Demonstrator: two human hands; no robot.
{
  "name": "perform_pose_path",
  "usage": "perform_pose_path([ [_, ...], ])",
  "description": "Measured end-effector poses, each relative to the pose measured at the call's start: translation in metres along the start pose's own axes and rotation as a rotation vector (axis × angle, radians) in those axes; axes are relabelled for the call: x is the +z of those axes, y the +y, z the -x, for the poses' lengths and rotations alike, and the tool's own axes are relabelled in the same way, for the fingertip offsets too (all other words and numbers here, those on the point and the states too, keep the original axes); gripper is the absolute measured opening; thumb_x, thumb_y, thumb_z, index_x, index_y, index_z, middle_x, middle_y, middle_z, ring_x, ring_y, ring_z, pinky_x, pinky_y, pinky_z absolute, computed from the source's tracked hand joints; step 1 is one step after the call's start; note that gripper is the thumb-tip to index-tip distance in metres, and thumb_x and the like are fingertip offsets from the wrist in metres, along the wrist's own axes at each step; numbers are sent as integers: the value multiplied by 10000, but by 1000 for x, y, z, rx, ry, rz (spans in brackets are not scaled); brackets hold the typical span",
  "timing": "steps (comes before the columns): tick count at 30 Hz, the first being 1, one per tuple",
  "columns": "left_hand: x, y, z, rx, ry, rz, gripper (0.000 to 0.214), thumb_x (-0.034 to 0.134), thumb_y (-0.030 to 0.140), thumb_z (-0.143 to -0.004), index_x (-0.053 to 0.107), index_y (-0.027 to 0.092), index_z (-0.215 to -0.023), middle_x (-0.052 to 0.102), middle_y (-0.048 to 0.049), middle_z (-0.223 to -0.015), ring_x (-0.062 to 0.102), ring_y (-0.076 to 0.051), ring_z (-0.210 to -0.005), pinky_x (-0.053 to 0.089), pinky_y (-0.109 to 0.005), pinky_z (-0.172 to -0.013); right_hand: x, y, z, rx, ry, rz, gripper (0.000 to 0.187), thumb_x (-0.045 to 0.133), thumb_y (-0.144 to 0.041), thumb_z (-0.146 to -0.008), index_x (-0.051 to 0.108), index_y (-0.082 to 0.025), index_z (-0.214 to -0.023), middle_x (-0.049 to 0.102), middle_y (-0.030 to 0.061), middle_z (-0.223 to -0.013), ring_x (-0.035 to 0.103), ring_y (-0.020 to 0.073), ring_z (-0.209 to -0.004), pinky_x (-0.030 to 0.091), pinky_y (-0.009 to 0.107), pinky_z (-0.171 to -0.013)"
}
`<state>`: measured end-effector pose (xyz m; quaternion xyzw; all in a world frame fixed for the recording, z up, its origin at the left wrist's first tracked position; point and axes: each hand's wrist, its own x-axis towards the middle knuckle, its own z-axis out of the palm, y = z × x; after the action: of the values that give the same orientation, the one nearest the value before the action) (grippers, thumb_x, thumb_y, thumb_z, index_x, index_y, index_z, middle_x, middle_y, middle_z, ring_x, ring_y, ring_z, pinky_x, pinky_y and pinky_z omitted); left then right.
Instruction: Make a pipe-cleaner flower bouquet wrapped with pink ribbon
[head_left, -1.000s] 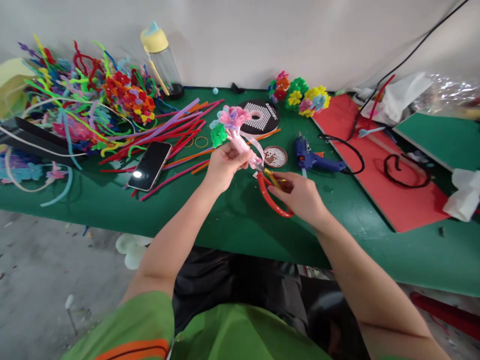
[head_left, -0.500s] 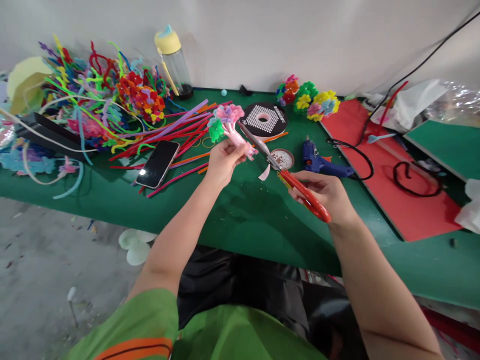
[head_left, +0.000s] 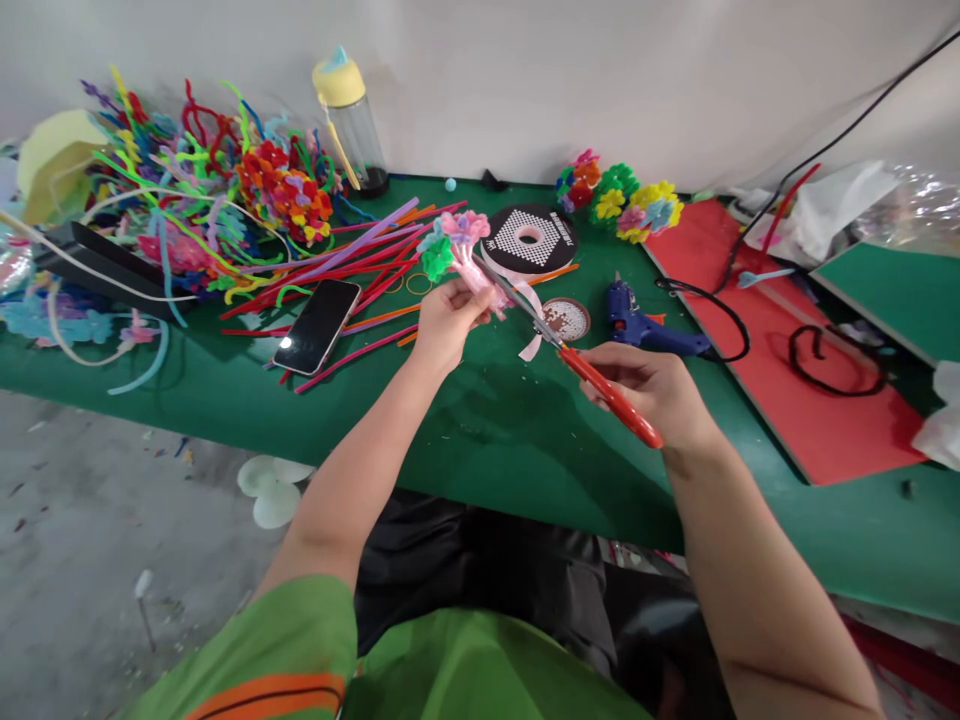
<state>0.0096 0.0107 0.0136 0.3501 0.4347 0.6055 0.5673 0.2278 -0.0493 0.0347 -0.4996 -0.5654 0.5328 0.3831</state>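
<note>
My left hand (head_left: 446,322) is closed around the pink wrapped stem of a small pipe-cleaner flower bouquet (head_left: 456,243), held upright over the green table (head_left: 487,430). My right hand (head_left: 651,390) grips red-handled scissors (head_left: 577,365). Their blades point up and left and meet the stem just right of my left fingers. A strip of pale pink ribbon (head_left: 532,345) hangs from the stem below the blades.
A phone (head_left: 317,326) lies left of my hands among long pipe cleaners (head_left: 360,262). Behind are a ribbon spool (head_left: 529,238), a small round tin (head_left: 566,318), a blue glue gun (head_left: 645,327), finished flower bunches (head_left: 619,200), a bottle (head_left: 351,120) and a red board (head_left: 780,360).
My right hand turned the scissors from handles-forward to blades pointing at the stem and moved right and lower. The bouquet shifted slightly; a cut ribbon end now hangs under the blades.
</note>
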Motion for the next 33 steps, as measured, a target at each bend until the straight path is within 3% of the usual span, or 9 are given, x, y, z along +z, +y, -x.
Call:
perform_pose_path([
  [20,-2,-6,-2,58,52,-110,268,786,333,-597,618,150,-699,632,23,-569,553,-51,-483,461,-197,-515,0,5,-1,-98,-6,102,311,787,-345,-588,709,-188,-844,606,36,-828,586,126,-693,517,274,-608],
  [33,-1,-8,-2,57,60,-111,243,785,297,-591,607,156,-677,642,23,-564,571,-54,-483,456,-189,-498,7,6,1,-111,-15,148,313,776,-364,-582,625,-204,-805,537,17,-822,554,124,-681,506,272,-586],
])
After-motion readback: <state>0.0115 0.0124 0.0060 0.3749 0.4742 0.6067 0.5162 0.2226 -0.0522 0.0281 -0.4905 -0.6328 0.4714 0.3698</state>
